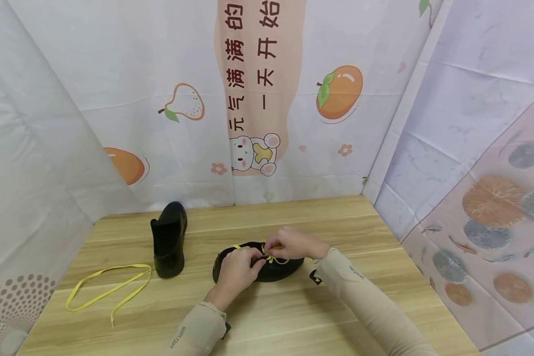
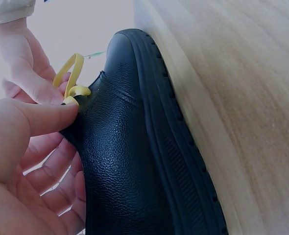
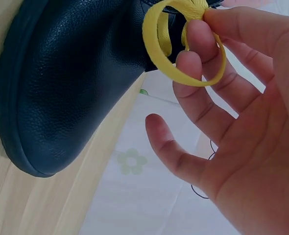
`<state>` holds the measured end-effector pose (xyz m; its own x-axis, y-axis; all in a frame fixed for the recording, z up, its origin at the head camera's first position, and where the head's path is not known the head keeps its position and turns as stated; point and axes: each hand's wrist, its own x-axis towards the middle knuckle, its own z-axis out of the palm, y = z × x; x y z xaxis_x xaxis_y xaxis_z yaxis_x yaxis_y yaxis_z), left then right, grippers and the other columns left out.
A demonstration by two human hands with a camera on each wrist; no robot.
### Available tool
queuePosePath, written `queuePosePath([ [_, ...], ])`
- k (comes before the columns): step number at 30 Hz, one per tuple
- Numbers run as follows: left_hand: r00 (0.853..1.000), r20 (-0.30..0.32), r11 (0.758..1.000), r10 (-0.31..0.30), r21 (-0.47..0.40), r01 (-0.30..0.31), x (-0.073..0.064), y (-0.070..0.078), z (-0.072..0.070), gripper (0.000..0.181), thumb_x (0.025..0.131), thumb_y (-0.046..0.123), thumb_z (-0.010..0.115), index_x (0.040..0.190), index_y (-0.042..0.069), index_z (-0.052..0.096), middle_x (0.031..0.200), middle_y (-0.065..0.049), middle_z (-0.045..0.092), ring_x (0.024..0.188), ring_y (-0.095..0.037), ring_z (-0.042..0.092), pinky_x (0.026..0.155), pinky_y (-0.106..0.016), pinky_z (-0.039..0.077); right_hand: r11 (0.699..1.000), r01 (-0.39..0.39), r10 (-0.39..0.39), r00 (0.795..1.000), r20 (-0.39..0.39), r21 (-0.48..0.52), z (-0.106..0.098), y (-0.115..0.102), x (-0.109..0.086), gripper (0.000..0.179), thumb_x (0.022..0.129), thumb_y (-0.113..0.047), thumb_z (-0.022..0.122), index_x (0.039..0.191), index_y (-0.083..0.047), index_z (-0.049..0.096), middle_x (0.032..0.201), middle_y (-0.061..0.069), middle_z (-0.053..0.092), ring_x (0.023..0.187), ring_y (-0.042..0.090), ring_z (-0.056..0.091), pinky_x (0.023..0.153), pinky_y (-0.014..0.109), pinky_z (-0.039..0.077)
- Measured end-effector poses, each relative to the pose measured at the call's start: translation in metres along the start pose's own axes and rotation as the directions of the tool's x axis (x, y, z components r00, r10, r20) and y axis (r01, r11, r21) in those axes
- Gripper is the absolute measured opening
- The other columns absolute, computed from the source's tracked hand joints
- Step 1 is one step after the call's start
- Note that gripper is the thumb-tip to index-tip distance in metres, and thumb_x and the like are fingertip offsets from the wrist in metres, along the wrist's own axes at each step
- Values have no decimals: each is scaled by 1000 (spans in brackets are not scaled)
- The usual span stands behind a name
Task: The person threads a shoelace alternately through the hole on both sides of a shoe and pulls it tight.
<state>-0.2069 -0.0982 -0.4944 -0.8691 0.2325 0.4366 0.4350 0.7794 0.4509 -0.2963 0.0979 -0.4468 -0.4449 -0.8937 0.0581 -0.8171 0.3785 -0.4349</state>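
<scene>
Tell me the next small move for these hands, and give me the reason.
Probably the right hand should gently draw up slack in the yellow lace, while the left hand steadies the black shoe. The right hand pinches the lace near the shoe's opening, a loose loop stands out there, and the left hand holds the shoe's edge close by.

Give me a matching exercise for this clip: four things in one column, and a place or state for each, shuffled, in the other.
Things
1. Loose lace
2. Handled shoe
3. Shoe standing apart
4. Right hand

Places and states
A. Toe toward the printed backdrop
B. Pinching yellow lace
C. Curved on the table, at its left side
D. Toe pointing right in the head view

Pairs: 1-C, 2-D, 3-A, 4-B
</scene>
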Motion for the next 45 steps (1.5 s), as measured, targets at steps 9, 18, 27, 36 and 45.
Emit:
queuePosePath([
  [9, 999, -14, 999, 32, 12, -32, 0, 1, 1, 9, 84, 15, 85, 82, 18, 76, 80, 7, 70, 66, -7, 61, 59, -26, 49, 999, -27, 26, 998, 48, 27, -1, -1, 0, 12, 98, -6, 65, 98, -11, 76, 84, -8, 68, 66, -1, 51, 67, 19, 47],
  [18, 989, -75, 989, 128, 87, -121, -1, -3, 2, 8, 80, 17, 88, 81, 17, 80, 81, 5, 72, 70, -13, 68, 63, -32, 56, 997, -77, 76, 993, 91, 1, -2, -6, 9, 16, 97, -5, 64, 91, -13, 76, 79, -12, 64, 65, 1, 51, 66, 20, 47],
  [27, 979, -107, 981, 171, 114, -159, 4, -10, 2, 10, 76, 16, 90, 81, 17, 81, 79, 5, 71, 66, -13, 66, 60, -33, 55, 995, -86, 90, 989, 118, -46, 1, -5, 22, 16, 97, -6, 64, 92, -14, 77, 81, -10, 69, 68, 0, 56, 67, 19, 48],
  [36, 986, -91, 987, 139, 92, -130, 6, -13, 4, 12, 77, 19, 90, 79, 19, 78, 78, 7, 70, 66, -10, 65, 58, -29, 53, 999, -33, 33, 994, 107, -2, 2, 2, 20, 14, 99, -5, 63, 91, -12, 73, 79, -8, 66, 65, 0, 50, 64, 18, 45],
  [45, 992, -88, 993, 86, 92, -78, 9, -18, 1, 32, 72, 27, 94, 69, 21, 62, 65, 12, 59, 52, 0, 49, 48, -19, 40, 999, -51, 53, 992, 119, -18, 5, 4, 20, 14, 99, -6, 64, 89, -14, 71, 75, -5, 64, 59, -1, 44, 60, 18, 39],
])
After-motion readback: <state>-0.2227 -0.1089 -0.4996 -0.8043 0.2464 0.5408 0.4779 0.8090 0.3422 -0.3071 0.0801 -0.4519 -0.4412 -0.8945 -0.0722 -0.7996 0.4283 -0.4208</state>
